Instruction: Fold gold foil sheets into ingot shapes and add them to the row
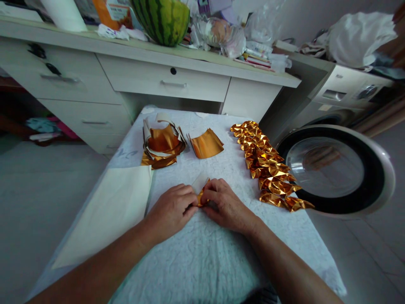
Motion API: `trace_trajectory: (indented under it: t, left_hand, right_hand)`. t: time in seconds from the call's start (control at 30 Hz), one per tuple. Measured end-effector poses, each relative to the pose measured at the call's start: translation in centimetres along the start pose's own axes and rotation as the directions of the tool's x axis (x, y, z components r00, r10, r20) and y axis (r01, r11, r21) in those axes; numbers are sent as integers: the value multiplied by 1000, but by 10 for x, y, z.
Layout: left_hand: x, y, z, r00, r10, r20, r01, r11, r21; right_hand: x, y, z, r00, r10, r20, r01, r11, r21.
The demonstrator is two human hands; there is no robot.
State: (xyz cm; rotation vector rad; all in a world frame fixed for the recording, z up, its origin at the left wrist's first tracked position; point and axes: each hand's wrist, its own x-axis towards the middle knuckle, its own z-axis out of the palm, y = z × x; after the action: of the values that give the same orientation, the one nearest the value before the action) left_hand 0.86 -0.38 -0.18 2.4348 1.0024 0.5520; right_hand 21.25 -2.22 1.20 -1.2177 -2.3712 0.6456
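Both hands meet at the middle of the cloth-covered table over a small piece of gold foil paper, its pale back showing above the fingers. My left hand pinches the paper's left side with thumb and fingertips. On the other side, my right hand has its fingers curled over the gold part, hiding much of it. Beyond them lies a loose curved sheet of gold foil paper. A stack of curled gold sheets sits to its left. Rows of folded gold foil pieces run down the table's right side.
A cream paper sheet covers the table's left side. White drawers stand behind, their counter bearing a watermelon, a paper roll and plastic bags. The open round washing machine door juts near the right edge.
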Motion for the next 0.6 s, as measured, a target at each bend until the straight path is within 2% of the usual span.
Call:
trace_trajectory:
  t: [0.3,0.6]
  left_hand:
    - [0,0,-4,991,-131,31,133,989,-66]
    - [-1,2,-7,991,-131,-1,131,990,-57]
  right_hand:
    - [5,-1,1,999,47,-9,-47,997,59]
    - [9,-6,9,984,164,-65,-160,985,58]
